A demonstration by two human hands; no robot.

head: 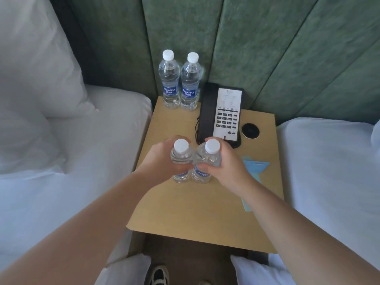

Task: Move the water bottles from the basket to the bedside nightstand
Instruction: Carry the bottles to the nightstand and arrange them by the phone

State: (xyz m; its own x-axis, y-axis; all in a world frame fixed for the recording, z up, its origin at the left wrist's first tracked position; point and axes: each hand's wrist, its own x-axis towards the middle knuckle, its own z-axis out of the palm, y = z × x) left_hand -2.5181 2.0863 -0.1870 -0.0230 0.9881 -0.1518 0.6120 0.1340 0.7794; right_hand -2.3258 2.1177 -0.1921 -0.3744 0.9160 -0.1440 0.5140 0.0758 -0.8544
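Note:
Two clear water bottles with blue labels and white caps stand upright at the back left corner of the wooden nightstand (205,206): one bottle (169,79) on the left, the other (190,81) beside it. My left hand (158,159) grips a third bottle (181,155) and my right hand (226,163) grips a fourth bottle (209,155). Both held bottles are upright, side by side and touching, over the middle of the nightstand. Whether their bases rest on the top I cannot tell. The basket is out of view.
A black telephone (220,116) with a white keypad sits at the back middle of the nightstand, a round black disc (250,130) to its right. A light blue card (255,167) lies under my right wrist. White beds flank both sides, and green padded panels (246,48) stand behind.

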